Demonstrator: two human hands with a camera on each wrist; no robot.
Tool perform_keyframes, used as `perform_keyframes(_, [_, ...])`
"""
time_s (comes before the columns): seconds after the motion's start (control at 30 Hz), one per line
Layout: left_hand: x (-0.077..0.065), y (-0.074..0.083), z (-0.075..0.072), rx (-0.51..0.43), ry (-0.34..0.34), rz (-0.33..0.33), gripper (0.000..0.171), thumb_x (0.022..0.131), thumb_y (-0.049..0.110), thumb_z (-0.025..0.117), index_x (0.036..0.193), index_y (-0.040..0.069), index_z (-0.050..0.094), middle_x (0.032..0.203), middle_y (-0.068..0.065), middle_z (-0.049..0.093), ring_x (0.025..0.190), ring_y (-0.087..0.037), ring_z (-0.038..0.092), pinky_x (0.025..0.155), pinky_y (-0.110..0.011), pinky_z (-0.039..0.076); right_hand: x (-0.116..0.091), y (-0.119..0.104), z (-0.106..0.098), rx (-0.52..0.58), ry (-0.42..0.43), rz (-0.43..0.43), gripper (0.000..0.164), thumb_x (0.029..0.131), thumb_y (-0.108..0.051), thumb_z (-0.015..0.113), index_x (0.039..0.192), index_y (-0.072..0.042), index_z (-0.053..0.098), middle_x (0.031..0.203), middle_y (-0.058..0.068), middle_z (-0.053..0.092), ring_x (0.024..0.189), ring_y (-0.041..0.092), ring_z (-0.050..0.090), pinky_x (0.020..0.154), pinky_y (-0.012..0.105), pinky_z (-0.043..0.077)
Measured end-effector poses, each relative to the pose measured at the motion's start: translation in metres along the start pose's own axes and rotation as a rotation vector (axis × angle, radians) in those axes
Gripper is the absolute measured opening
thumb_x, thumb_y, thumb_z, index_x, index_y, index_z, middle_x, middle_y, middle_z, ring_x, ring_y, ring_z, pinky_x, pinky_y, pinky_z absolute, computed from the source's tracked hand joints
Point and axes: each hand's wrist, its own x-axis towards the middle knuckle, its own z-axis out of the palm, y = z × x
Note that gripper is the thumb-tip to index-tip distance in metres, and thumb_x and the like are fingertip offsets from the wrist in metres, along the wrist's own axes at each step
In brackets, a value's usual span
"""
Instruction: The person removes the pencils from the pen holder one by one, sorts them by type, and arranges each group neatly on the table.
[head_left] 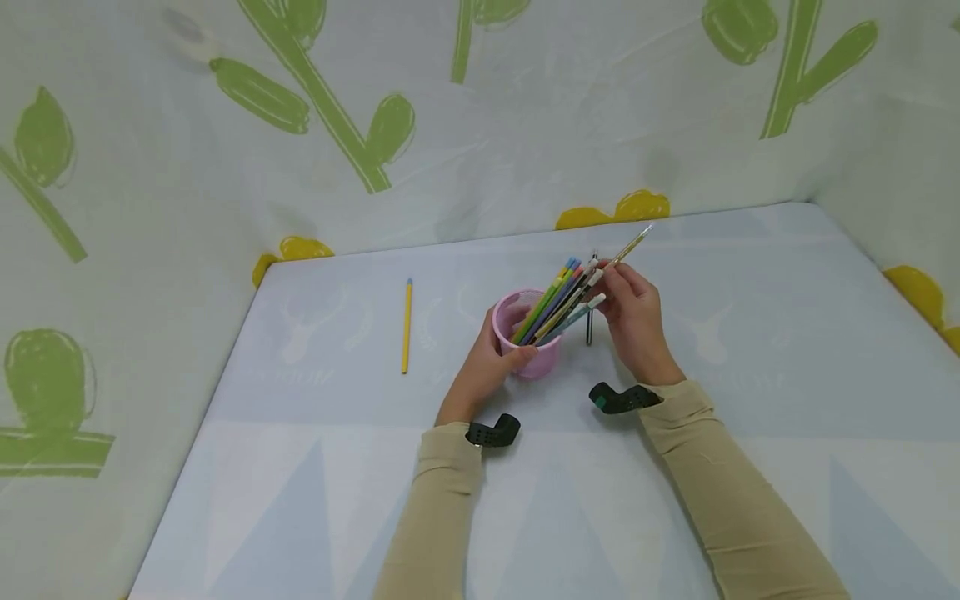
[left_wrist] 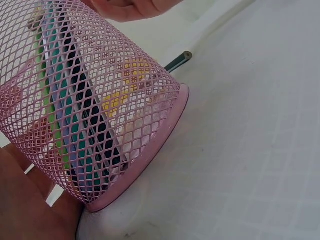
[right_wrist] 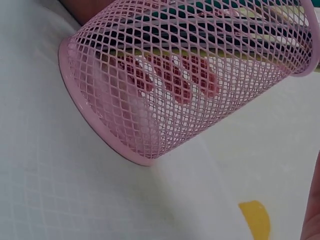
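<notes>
My left hand [head_left: 482, 368] grips a pink mesh pencil cup [head_left: 542, 363], its thumb on the near side and fingers around the far side. Several pencils [head_left: 551, 307] lean to the right inside the cup, in green, purple, black and pale blue. At their upper ends, my right hand [head_left: 637, 321] pinches a thin gold-toned pencil [head_left: 632, 245] that points up and right. The left wrist view shows the cup's base rim [left_wrist: 145, 175] and the pencils through the mesh. Through the mesh in the right wrist view, fingers [right_wrist: 170, 80] of the left hand show behind the cup.
A yellow pencil [head_left: 407, 325] with a blue end lies on the table [head_left: 337, 400], left of the cup. A dark pencil [head_left: 589, 327] lies between the cup and my right hand. Pale walls [head_left: 525, 150] with green plant prints stand behind and beside the table.
</notes>
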Motion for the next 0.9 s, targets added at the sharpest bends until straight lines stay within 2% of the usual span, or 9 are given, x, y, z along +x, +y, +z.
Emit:
perform_keyframes(0.13, [-0.001, 0.0, 0.001, -0.013, -0.001, 0.014, 0.073, 0.077, 0.02, 0.066, 0.137, 0.025, 0.025, 0.135, -0.004, 0.038, 0.122, -0.015, 0.035, 0.102, -0.035, 0.027, -0.001, 0.0, -0.004, 0.071, 0.032, 0.006, 0.036, 0.093, -0.023, 0.046, 0.115, 0.006, 0.047, 0.093, 0.012, 0.06, 0.077, 0.022, 0.056, 0.067, 0.026, 0.049])
perform_keyframes(0.47, [-0.001, 0.001, 0.0, 0.013, 0.001, -0.002, 0.073, 0.077, 0.024, 0.067, 0.137, 0.026, 0.025, 0.135, -0.001, 0.039, 0.121, -0.012, 0.036, 0.102, -0.035, 0.026, 0.002, -0.001, -0.011, 0.205, 0.066, -0.008, 0.031, 0.094, -0.024, 0.043, 0.113, 0.0, 0.046, 0.091, 0.014, 0.063, 0.077, 0.022, 0.062, 0.062, 0.026, 0.051])
perform_keyframes(0.73, [-0.001, 0.001, 0.001, 0.023, 0.006, -0.013, 0.072, 0.077, 0.025, 0.066, 0.136, 0.026, 0.024, 0.134, 0.001, 0.039, 0.121, -0.013, 0.036, 0.102, -0.034, 0.026, 0.005, -0.004, -0.015, 0.278, 0.072, -0.046, 0.026, 0.095, -0.02, 0.042, 0.113, -0.001, 0.045, 0.088, 0.016, 0.063, 0.07, 0.022, 0.06, 0.062, 0.027, 0.05])
perform_keyframes(0.9, [-0.001, 0.001, 0.001, 0.018, 0.006, -0.007, 0.071, 0.077, 0.025, 0.065, 0.136, 0.027, 0.025, 0.133, 0.002, 0.04, 0.121, -0.012, 0.036, 0.102, -0.034, 0.026, 0.006, -0.006, -0.018, 0.268, 0.087, -0.043, 0.026, 0.095, -0.02, 0.043, 0.114, -0.002, 0.045, 0.085, 0.013, 0.06, 0.071, 0.021, 0.056, 0.062, 0.025, 0.049])
